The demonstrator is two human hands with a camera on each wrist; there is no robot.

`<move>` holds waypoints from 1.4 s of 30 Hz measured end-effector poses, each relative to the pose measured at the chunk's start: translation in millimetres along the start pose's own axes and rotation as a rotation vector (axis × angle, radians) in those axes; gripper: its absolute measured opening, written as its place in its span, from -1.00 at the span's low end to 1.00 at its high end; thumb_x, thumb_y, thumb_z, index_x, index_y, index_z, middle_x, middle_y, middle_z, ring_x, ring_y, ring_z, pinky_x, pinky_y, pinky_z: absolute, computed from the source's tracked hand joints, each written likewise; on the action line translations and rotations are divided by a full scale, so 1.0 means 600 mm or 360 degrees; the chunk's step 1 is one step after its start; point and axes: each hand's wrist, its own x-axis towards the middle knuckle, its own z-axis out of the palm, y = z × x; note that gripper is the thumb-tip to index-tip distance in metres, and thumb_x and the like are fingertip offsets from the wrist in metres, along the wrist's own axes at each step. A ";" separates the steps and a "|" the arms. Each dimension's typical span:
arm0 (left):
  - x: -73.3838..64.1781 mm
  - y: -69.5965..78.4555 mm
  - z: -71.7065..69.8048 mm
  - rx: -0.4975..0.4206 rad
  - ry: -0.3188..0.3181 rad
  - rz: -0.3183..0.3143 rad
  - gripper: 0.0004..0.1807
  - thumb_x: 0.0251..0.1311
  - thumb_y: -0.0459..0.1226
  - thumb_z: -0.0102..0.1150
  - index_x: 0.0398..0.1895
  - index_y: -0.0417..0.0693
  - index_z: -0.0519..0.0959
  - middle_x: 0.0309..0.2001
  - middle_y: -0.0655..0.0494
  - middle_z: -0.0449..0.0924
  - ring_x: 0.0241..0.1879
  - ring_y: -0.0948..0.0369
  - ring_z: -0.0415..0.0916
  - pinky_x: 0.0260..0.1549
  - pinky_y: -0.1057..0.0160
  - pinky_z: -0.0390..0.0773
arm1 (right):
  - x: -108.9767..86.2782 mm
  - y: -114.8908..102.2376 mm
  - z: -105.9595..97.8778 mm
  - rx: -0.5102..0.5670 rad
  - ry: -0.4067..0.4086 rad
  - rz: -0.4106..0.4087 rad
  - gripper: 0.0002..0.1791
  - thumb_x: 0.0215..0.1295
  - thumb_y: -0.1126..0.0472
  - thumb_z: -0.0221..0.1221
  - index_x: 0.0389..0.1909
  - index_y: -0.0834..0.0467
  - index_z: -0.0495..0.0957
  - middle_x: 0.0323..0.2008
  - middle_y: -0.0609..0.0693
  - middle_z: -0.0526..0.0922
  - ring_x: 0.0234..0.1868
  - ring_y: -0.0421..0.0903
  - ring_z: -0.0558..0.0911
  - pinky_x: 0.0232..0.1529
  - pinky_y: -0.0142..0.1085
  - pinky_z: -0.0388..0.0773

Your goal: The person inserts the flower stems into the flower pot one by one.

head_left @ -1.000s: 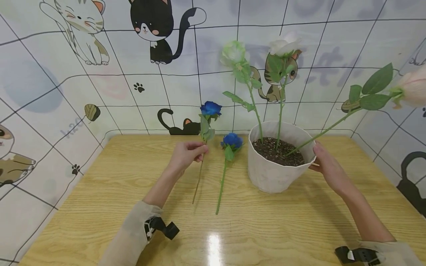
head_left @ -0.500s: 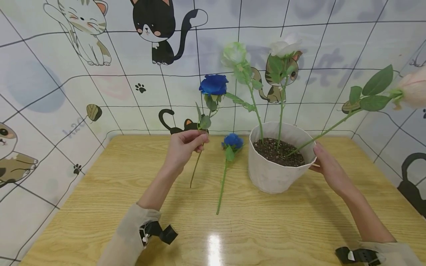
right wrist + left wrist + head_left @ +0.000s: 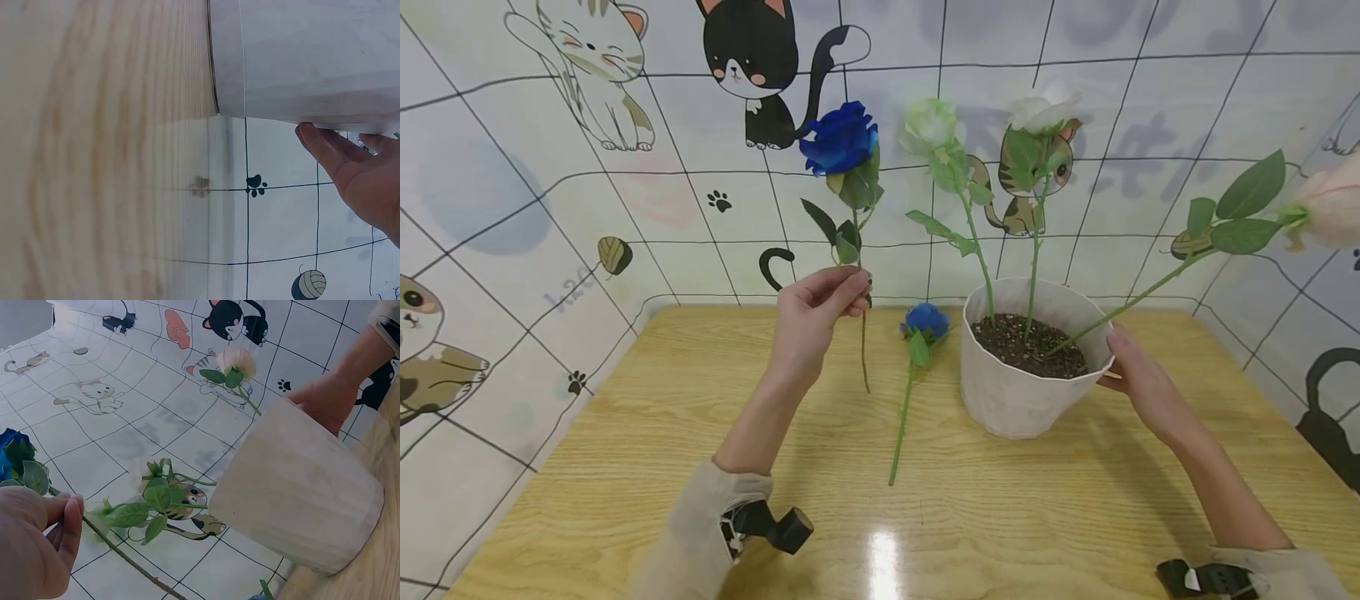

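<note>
Probably light, and a little springy along the thin stem (image 3: 864, 346), judging by the look of the held blue rose (image 3: 841, 137); soft at the petals and leaves, so easy to crush or bend there. Best to take hold of the stem just under the lowest leaves, well apart from the bloom. Pinched about there between thumb and fingers of the left hand (image 3: 805, 321), with the bloom raised above the hand and the bare stem hanging below, seemingly clear of the wooden table (image 3: 662, 383). To the right of that hand, note a second blue rose (image 3: 925, 321) lying on the table, near but not touching. Farther right, see the white plant pot (image 3: 1011, 404), standing upright with dark soil (image 3: 1026, 357), a green-tinged white rose (image 3: 931, 129), a white rose (image 3: 1045, 110) and a pale pink rose (image 3: 1330, 204) in it. Held near the rim by the right hand (image 3: 1142, 383), with thumb and fingers against the outer wall.
</note>
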 end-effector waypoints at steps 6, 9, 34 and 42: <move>0.008 0.014 0.021 -0.0155 0.0065 0.0108 -0.94 0.31 -0.41 0.30 -0.20 -0.20 0.69 -0.34 -0.02 0.70 -0.44 0.22 0.62 -0.31 0.35 0.65 | -0.001 0.001 0.000 0.0003 -0.0005 0.0006 -0.38 0.70 0.03 -0.46 0.57 0.31 -0.08 0.22 -0.25 0.34 0.14 -0.51 0.44 0.00 -0.59 0.50; 0.012 0.021 0.034 -0.0225 0.0093 0.0166 -0.94 0.31 -0.44 0.28 -0.23 -0.13 0.67 -0.32 0.02 0.70 -0.43 0.25 0.61 -0.31 0.37 0.64 | -0.001 0.000 0.001 0.0004 -0.0003 0.0002 -0.38 0.70 0.03 -0.45 0.57 0.32 -0.07 0.21 -0.25 0.34 0.14 -0.51 0.45 -0.01 -0.58 0.51; 0.035 -0.008 0.138 -0.0373 0.0220 0.0491 -0.88 0.34 -0.44 0.24 -0.18 -0.41 0.60 -0.29 -0.08 0.72 -0.37 0.21 0.67 -0.19 0.23 0.68 | -0.001 -0.006 0.001 0.0002 -0.0031 0.0052 -0.37 0.69 -0.02 -0.47 0.60 0.23 -0.10 0.35 0.10 0.27 0.18 -0.48 0.42 0.03 -0.58 0.49; 0.041 -0.038 0.158 -0.0186 0.0137 0.0532 -0.86 0.35 -0.42 0.24 -0.18 -0.42 0.61 -0.37 0.12 0.71 -0.40 0.21 0.65 -0.20 0.19 0.69 | -0.001 -0.004 0.000 -0.0020 -0.0015 0.0063 -0.36 0.70 -0.01 -0.48 0.60 0.26 -0.12 0.36 0.19 0.24 0.17 -0.50 0.40 0.01 -0.59 0.49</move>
